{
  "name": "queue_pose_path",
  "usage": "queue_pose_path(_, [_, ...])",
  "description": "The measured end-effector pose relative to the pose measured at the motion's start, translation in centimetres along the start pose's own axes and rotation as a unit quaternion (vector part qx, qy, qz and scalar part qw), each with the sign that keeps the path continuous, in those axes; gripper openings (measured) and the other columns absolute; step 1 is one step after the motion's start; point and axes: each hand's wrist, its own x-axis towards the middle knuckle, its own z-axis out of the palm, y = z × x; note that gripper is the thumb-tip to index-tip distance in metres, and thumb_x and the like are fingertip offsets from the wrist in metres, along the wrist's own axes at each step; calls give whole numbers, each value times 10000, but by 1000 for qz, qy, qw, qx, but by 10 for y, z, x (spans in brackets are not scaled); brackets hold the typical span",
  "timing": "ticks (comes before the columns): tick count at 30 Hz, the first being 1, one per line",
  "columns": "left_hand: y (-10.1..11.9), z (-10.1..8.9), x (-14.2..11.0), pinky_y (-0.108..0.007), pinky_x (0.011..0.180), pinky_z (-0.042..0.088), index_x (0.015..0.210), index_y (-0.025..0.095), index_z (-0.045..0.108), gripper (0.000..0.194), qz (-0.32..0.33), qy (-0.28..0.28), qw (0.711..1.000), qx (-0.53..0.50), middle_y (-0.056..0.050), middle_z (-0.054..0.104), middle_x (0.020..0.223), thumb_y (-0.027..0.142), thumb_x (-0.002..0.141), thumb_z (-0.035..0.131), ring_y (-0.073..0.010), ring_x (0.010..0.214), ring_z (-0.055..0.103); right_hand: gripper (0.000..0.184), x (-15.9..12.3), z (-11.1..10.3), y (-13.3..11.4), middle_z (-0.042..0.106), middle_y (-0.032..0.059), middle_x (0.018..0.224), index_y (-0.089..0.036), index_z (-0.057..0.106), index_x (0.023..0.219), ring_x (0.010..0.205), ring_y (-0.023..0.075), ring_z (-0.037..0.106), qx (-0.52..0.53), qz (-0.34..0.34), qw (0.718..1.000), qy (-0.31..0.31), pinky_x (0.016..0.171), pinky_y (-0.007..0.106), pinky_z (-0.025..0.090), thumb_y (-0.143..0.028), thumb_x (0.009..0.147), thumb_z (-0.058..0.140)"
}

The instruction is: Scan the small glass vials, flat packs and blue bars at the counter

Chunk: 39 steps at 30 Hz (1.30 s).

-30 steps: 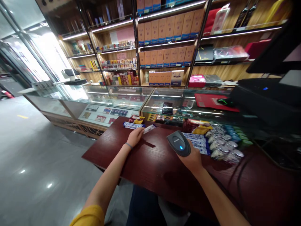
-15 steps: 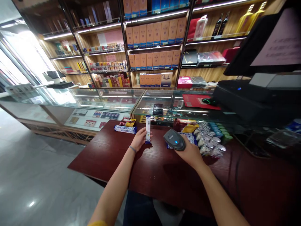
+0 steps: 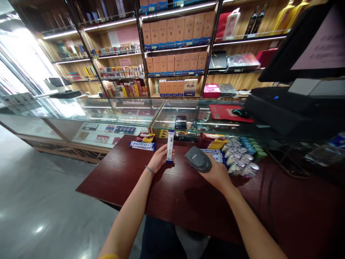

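My left hand (image 3: 159,158) is closed on a slim white-and-blue snack packet (image 3: 170,145), held upright with its barcode side towards me. To its right, my right hand (image 3: 217,174) grips a dark barcode scanner (image 3: 198,159), its head pointing left at the packet, with a gap between them. Under and behind the scanner lie more blue-and-white packets (image 3: 215,155). Two or so similar packets (image 3: 142,145) rest on the left of the brown table (image 3: 121,180), in front of a few red-and-yellow packets (image 3: 145,137).
Small jars with silver lids (image 3: 242,163) and green-topped containers (image 3: 260,153) stand right of the packets. Behind the table runs a glass display counter (image 3: 129,111). A monitor (image 3: 302,46) and a red mat (image 3: 223,112) with a mouse (image 3: 239,113) are at the right.
The blue light on the scanner has gone out. Scanner and packet stay nearly in place, the scanner shifting slightly left. The whole view has moved a little.
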Motion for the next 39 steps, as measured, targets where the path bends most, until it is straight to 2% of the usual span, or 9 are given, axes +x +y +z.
queue_pose_path(4, [-4, 0, 0, -357, 887, 577, 1427, 184, 527, 603, 31, -10, 999, 21, -138, 727, 1194, 279, 866, 724, -220, 1000, 728, 445, 1, -4, 8, 767, 31, 821, -279, 584, 1155, 782, 312, 759, 47, 24, 996, 65, 619, 329, 513, -450, 754, 673])
queue_pose_path(8, [-7, 15, 5, -383, 1021, 516, 1371, 193, 599, 548, 177, 30, 969, 172, -103, 716, 1240, 344, 859, 722, -225, 1125, 681, 459, 4, -13, 26, 764, 65, 912, -247, 572, 1148, 898, 303, 746, 107, 40, 978, 177, 704, 356, 559, -449, 751, 684])
queue_pose_path(12, [-10, 42, 15, -406, 1054, 503, 1289, 214, 663, 434, 256, 23, 893, 369, -83, 716, 1253, 322, 869, 694, -237, 1157, 669, 499, 6, -25, 46, 749, 73, 882, -212, 580, 1150, 909, 284, 730, 132, 51, 951, 274, 771, 376, 578, -443, 731, 723])
queue_pose_path(15, [-17, 64, 23, -404, 1044, 513, 1212, 227, 702, 329, 290, -22, 822, 490, -68, 729, 1225, 262, 887, 669, -229, 1120, 682, 513, 6, -34, 57, 750, 75, 889, -205, 584, 1151, 870, 270, 728, 145, 58, 938, 310, 778, 381, 585, -444, 725, 743])
queue_pose_path(20, [-43, 97, 37, -411, 1021, 523, 1184, 206, 703, 293, 324, -108, 714, 612, -79, 740, 1167, 186, 894, 664, -243, 1096, 673, 548, 6, -43, 73, 757, 91, 886, -189, 610, 1161, 849, 271, 734, 166, 86, 918, 349, 783, 390, 588, -456, 708, 763])
queue_pose_path(23, [-58, 113, 43, -408, 1004, 526, 1188, 204, 697, 304, 331, -127, 671, 651, -86, 732, 1148, 147, 893, 651, -247, 1084, 661, 592, 8, -45, 80, 762, 107, 891, -164, 619, 1178, 844, 273, 737, 196, 90, 901, 377, 785, 385, 590, -444, 682, 780])
queue_pose_path(27, [-69, 125, 46, -404, 979, 528, 1183, 195, 696, 291, 324, -145, 641, 681, -97, 723, 1128, 142, 904, 631, -250, 1062, 656, 534, 9, -47, 83, 758, 102, 862, -156, 639, 1133, 770, 262, 732, 236, 105, 888, 381, 740, 393, 601, -429, 697, 779])
queue_pose_path(32, [-78, 125, 49, -399, 997, 512, 1183, 202, 695, 304, 320, -158, 620, 699, -97, 710, 1142, 137, 891, 636, -242, 1075, 646, 530, 9, -48, 83, 754, 106, 896, -162, 631, 1150, 828, 279, 733, 237, 100, 883, 393, 748, 414, 610, -431, 716, 772])
queue_pose_path(39, [-84, 120, 50, -429, 993, 513, 1204, 200, 700, 337, 325, -156, 629, 689, -113, 701, 1156, 144, 882, 617, -263, 1080, 636, 521, 8, -48, 84, 749, 124, 905, -163, 609, 1192, 874, 297, 734, 191, 110, 901, 374, 761, 423, 613, -440, 767, 726])
